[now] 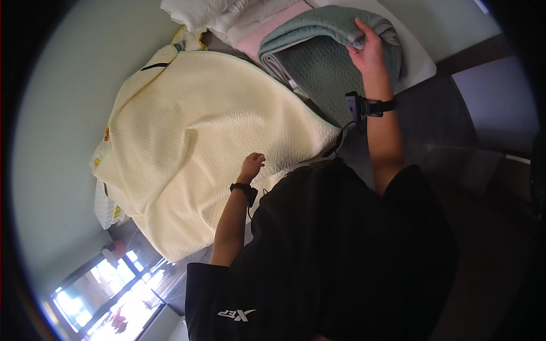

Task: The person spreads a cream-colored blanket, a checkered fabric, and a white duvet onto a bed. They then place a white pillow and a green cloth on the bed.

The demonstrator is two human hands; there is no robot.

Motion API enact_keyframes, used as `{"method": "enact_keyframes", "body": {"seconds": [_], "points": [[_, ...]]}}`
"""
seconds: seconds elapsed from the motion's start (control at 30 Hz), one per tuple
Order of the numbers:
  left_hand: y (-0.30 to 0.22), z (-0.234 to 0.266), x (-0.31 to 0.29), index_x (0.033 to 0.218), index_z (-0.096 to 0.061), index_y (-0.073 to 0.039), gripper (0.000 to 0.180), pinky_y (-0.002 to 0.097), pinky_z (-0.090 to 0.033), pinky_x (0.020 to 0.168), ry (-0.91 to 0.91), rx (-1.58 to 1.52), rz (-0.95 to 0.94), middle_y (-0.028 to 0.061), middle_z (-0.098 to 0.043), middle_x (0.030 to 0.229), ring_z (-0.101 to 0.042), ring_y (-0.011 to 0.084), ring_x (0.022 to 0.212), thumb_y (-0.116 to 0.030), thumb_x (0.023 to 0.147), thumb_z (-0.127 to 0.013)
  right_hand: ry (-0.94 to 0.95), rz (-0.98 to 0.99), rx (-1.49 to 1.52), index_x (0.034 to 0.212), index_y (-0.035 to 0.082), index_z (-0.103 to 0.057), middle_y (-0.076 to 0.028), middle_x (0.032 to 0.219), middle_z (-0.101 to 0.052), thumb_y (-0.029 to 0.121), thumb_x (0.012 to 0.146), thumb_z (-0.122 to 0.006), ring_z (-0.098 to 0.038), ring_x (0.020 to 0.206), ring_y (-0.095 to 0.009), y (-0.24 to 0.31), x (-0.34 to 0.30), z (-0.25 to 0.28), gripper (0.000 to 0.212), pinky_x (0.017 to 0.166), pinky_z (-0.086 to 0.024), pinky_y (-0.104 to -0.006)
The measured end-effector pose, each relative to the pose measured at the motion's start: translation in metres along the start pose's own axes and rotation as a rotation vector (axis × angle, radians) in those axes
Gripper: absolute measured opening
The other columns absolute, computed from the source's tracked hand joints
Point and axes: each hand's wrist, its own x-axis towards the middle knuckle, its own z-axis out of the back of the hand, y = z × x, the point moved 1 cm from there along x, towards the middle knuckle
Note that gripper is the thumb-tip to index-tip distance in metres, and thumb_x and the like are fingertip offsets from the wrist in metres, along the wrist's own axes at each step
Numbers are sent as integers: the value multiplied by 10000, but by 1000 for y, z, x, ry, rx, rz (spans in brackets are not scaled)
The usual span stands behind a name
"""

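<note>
My right hand (368, 52) reaches to the far right and grips the folded upper part of a green-grey quilt (318, 27), thumb on one side and fingers on the other. The quilt bulges in a thick fold with a paler grey underside, and its darker quilted part (327, 71) hangs toward me. My left hand (252, 166) hovers over or rests lightly on a cream quilted bedspread (187, 113); contact cannot be told. Its fingers are loosely curled and a little apart, with nothing seen in them. The bedspread lies wrinkled across the bed.
White bedding (199, 12) and a pink folded cloth (273, 25) lie at the far end, beside a white board-like edge (421, 62). A pale wall (62, 131) runs along the left. A bright window (102, 290) stands at lower left. Cables hang from both wrist straps.
</note>
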Motion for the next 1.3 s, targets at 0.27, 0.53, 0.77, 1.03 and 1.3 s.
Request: {"method": "enact_keyframes", "body": {"seconds": [0.27,0.53,0.77,1.03,1.3], "points": [[-170,-39,6,1280,-182,17,943,362,-418,838,-418,126,-722,201,-414,1193,-463,285,1046,-308,607,-757,-152,312,-685,813,15,-571,-77,768,-589,171,739,-581,-572,737,-203,15,10,-207,173,650,-462,-309],[-235,-86,7,944,-576,-119,474,443,-424,758,-588,800,-885,143,-601,840,-552,334,842,-458,613,-573,85,1485,-1078,864,-23,-609,-116,845,-611,318,767,-539,-578,761,-144,-8,-94,-231,361,697,-449,-282],[-295,-69,-64,766,-595,-53,243,441,-450,606,-591,236,-1035,196,-581,716,-555,371,692,-275,670,-564,401,1120,-1141,833,-34,-598,-120,807,-611,394,754,-539,-573,707,-149,-15,-61,-299,439,654,-449,-278],[-247,-13,-134,866,-579,-71,246,393,-443,615,-886,-9,-1061,157,-590,787,-550,348,758,-296,780,-528,1317,165,-1082,798,-46,-586,-124,764,-612,480,741,-538,-566,645,-156,-96,15,-478,532,605,-449,-274],[-14,8,-142,1065,-510,41,373,332,-351,875,-1037,-646,-706,199,-528,1090,-476,288,1050,-232,813,-542,1785,1,-1204,809,-17,-603,-121,711,-605,587,757,-461,-564,597,-253,-448,-24,-540,622,584,-448,-353]]}}
